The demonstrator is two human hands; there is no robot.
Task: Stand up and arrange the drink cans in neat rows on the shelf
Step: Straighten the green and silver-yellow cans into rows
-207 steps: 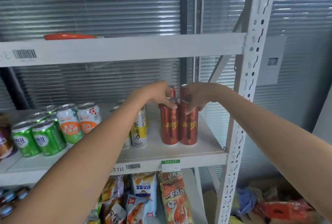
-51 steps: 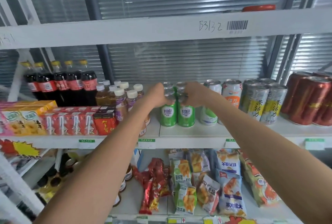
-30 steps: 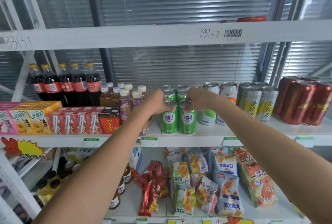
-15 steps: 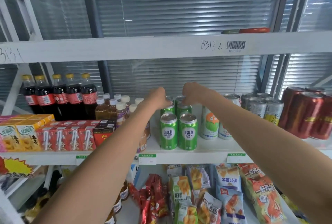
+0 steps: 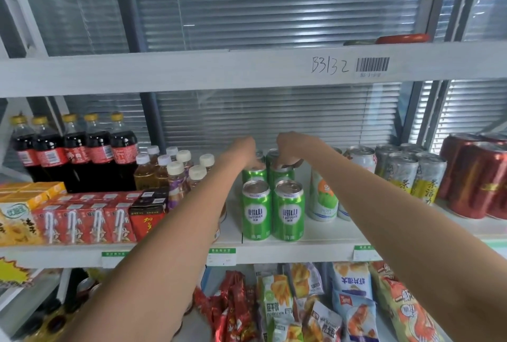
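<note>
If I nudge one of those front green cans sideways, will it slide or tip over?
The front green can looks tall and narrow on a smooth white shelf, so a low push probably slides it, while a push near the rim may tip it. Its round body would likely roll once down. The twin can beside it would likely get knocked.

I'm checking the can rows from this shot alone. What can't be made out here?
- Rear green cans: tops hidden under the left hand and right hand; grip unclear.
- White cans: partly behind the right forearm.
- Red cans: cut off by the right edge.
</note>
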